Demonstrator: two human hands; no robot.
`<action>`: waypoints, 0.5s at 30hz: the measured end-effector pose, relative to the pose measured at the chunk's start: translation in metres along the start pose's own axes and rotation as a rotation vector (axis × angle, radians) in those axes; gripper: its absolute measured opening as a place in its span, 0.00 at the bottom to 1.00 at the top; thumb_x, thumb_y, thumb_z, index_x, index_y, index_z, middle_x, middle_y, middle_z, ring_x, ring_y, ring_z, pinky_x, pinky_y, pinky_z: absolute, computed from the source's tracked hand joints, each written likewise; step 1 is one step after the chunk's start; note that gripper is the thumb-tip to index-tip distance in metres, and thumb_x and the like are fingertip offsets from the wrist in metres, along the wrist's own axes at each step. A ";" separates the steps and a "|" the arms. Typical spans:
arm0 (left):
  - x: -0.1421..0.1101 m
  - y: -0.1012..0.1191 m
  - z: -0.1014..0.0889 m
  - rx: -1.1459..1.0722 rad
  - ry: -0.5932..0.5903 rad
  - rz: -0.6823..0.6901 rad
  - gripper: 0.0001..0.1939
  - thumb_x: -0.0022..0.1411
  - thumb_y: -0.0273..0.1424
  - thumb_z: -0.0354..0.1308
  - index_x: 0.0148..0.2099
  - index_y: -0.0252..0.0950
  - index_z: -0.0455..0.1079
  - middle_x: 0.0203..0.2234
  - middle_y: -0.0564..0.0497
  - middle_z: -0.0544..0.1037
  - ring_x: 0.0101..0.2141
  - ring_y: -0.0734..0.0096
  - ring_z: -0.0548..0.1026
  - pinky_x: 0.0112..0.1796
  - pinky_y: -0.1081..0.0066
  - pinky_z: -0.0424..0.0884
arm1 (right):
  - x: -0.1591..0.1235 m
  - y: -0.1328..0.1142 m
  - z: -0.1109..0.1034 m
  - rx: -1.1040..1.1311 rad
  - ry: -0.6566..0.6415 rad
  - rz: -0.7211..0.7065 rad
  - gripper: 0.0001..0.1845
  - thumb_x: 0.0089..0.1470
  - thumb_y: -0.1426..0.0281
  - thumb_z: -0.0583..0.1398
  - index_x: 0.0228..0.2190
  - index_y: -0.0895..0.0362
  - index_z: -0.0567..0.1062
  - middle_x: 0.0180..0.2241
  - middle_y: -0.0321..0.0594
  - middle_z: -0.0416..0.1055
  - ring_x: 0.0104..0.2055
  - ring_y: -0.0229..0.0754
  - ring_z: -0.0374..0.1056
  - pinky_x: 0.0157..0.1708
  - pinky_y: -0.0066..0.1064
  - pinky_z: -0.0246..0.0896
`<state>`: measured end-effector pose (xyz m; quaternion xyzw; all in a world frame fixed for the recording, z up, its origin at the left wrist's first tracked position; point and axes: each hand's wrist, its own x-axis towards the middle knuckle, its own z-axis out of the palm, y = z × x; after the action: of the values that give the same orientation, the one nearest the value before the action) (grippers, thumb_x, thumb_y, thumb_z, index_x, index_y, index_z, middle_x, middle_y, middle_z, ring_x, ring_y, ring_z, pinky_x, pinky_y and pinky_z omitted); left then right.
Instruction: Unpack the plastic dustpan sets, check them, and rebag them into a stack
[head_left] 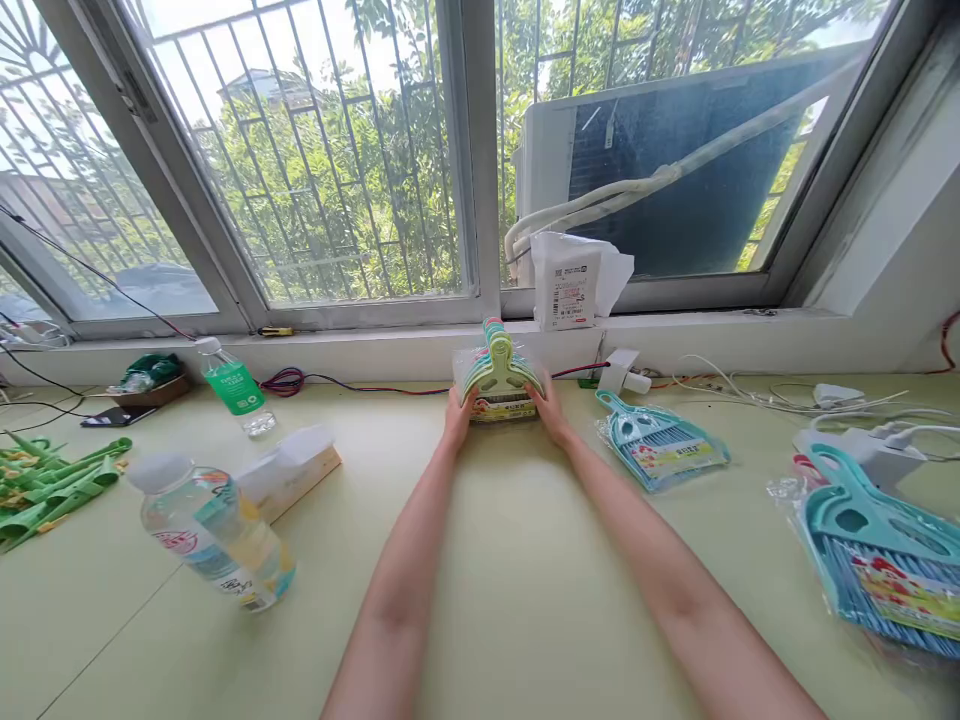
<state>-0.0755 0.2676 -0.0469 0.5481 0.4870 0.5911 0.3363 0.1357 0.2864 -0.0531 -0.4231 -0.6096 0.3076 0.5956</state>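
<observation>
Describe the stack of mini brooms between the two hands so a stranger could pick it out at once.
Start at the window's central post and drop to the green table. There, against the sill, stands the stack of mini brooms, left hand and right hand on its sides. Unlike the flat teal packs to its right, it stands upright, pale-green handle foremost.

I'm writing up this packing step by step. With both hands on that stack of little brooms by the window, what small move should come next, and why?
Probably draw the stack of brooms back toward the body. The left hand and right hand clasp its two sides at full arm's reach, right against the window sill, while the table nearer in lies bare.
</observation>
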 end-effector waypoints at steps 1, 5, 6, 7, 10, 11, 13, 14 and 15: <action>0.001 -0.002 0.001 0.026 0.012 -0.015 0.34 0.58 0.55 0.57 0.60 0.41 0.62 0.55 0.45 0.72 0.61 0.49 0.63 0.60 0.56 0.57 | 0.001 0.000 0.003 -0.020 0.039 -0.022 0.46 0.53 0.44 0.55 0.65 0.54 0.55 0.68 0.46 0.53 0.70 0.49 0.47 0.67 0.46 0.43; 0.001 -0.005 0.000 0.105 0.003 -0.014 0.32 0.62 0.55 0.52 0.61 0.42 0.62 0.55 0.46 0.72 0.59 0.50 0.65 0.59 0.53 0.58 | 0.001 0.002 0.008 -0.085 0.101 -0.056 0.43 0.55 0.46 0.55 0.64 0.56 0.57 0.65 0.48 0.59 0.67 0.49 0.54 0.65 0.46 0.47; 0.000 -0.005 -0.001 0.107 -0.005 -0.011 0.32 0.62 0.55 0.52 0.61 0.42 0.62 0.55 0.46 0.71 0.59 0.50 0.65 0.59 0.53 0.58 | 0.001 0.001 0.007 -0.097 0.089 -0.046 0.42 0.56 0.46 0.54 0.64 0.56 0.57 0.64 0.49 0.59 0.66 0.49 0.55 0.64 0.46 0.48; 0.000 -0.005 -0.001 0.097 -0.015 -0.006 0.32 0.61 0.55 0.53 0.61 0.43 0.63 0.56 0.46 0.70 0.59 0.50 0.65 0.60 0.53 0.57 | -0.001 -0.001 0.006 -0.111 0.078 -0.032 0.42 0.56 0.47 0.54 0.64 0.57 0.56 0.64 0.50 0.59 0.66 0.49 0.55 0.64 0.45 0.50; -0.004 -0.002 -0.002 0.032 -0.039 0.003 0.33 0.59 0.54 0.57 0.62 0.45 0.62 0.60 0.47 0.67 0.62 0.51 0.62 0.61 0.56 0.56 | -0.014 -0.016 -0.001 -0.212 0.117 -0.041 0.40 0.59 0.50 0.53 0.65 0.58 0.53 0.66 0.52 0.56 0.66 0.48 0.54 0.63 0.43 0.51; -0.006 -0.001 -0.002 0.015 -0.037 0.001 0.34 0.59 0.54 0.58 0.62 0.45 0.62 0.61 0.47 0.66 0.63 0.51 0.61 0.61 0.57 0.56 | -0.021 -0.023 -0.004 -0.272 0.153 -0.071 0.39 0.59 0.51 0.53 0.65 0.58 0.53 0.65 0.52 0.56 0.66 0.48 0.53 0.63 0.43 0.51; -0.011 0.002 -0.003 -0.004 -0.028 0.005 0.37 0.59 0.54 0.58 0.64 0.42 0.58 0.61 0.45 0.66 0.63 0.53 0.60 0.62 0.57 0.55 | -0.038 -0.039 -0.010 -0.415 0.222 -0.146 0.34 0.60 0.56 0.52 0.63 0.57 0.55 0.64 0.51 0.58 0.66 0.49 0.53 0.63 0.43 0.49; -0.014 0.003 -0.003 -0.015 -0.026 0.015 0.39 0.59 0.53 0.58 0.66 0.41 0.55 0.62 0.43 0.65 0.64 0.54 0.60 0.62 0.58 0.55 | -0.046 -0.047 -0.014 -0.486 0.244 -0.173 0.32 0.60 0.58 0.52 0.62 0.55 0.57 0.63 0.50 0.59 0.66 0.49 0.53 0.63 0.44 0.48; -0.017 0.005 -0.003 -0.027 -0.025 0.029 0.41 0.59 0.53 0.58 0.67 0.40 0.52 0.63 0.42 0.63 0.64 0.54 0.60 0.63 0.58 0.55 | -0.055 -0.053 -0.019 -0.550 0.265 -0.183 0.29 0.61 0.60 0.51 0.61 0.55 0.58 0.62 0.50 0.59 0.66 0.50 0.52 0.63 0.45 0.47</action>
<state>-0.0750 0.2498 -0.0472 0.5577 0.4667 0.5956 0.3411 0.1429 0.2112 -0.0304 -0.5480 -0.6225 0.0184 0.5584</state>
